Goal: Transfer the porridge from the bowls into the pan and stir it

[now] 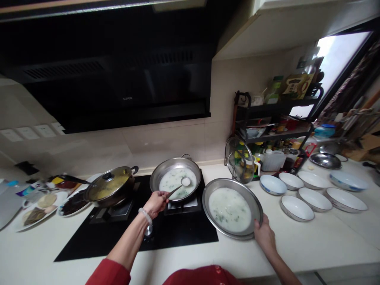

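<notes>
My left hand (pixel 157 203) is closed around the handle of a ladle (pixel 186 181), whose bowl is over the steel wok (pixel 157 174) on the right burner and holds white liquid. White soup with green bits (pixel 173 180) lies in the wok. My right hand (pixel 265 232) grips the rim of a wide steel basin (pixel 257 200), with fingers partly hidden behind it. Similar white soup with green pieces (pixel 230 209) fills much of the basin, which stands at the right edge of the black cooktop (pixel 190 235).
A lidded pan (pixel 111 186) sits on the left burner, its handle pointing left. Plates of food (pixel 74 204) lie beyond it. Several bowls (pixel 297 208) stand on the right counter. A glass lid (pixel 240 160) leans against the spice rack (pixel 274 134). The range hood (pixel 124 79) hangs above.
</notes>
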`<state>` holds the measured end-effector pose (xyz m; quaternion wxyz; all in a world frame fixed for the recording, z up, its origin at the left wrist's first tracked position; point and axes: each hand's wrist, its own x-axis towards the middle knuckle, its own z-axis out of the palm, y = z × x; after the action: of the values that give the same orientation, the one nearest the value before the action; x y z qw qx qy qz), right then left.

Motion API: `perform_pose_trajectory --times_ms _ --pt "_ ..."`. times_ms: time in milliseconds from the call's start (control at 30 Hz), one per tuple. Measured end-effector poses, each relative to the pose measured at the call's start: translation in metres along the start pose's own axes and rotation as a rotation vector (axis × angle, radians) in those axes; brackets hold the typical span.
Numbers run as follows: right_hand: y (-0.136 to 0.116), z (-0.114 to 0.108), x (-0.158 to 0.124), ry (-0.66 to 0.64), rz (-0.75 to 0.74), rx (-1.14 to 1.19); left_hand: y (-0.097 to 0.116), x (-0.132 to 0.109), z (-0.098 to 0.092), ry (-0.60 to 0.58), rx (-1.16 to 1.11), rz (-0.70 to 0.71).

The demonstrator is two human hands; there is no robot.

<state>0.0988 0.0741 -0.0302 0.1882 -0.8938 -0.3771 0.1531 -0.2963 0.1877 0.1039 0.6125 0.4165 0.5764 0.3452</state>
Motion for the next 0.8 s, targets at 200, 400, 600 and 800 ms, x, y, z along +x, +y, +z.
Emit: perform_pose_trajectory --times_ms 200,400,600,800 --pt "0.001 0.001 0.000 0.017 -0.013 0.017 0.010 -0.012 0.010 -0.052 0.002 0.029" --pt "0.001 0.001 0.000 0.016 -0.009 0.027 0.017 -0.033 0.034 -0.141 0.029 0.035" --pt "0.003 0.004 0.001 0.031 -0.006 0.026 -0.004 -0.041 0.067 -0.223 0.133 -0.020" --pt "0.005 0.007 0.003 0.038 -0.022 0.030 -0.042 -0.040 0.090 -0.235 0.664 0.416"
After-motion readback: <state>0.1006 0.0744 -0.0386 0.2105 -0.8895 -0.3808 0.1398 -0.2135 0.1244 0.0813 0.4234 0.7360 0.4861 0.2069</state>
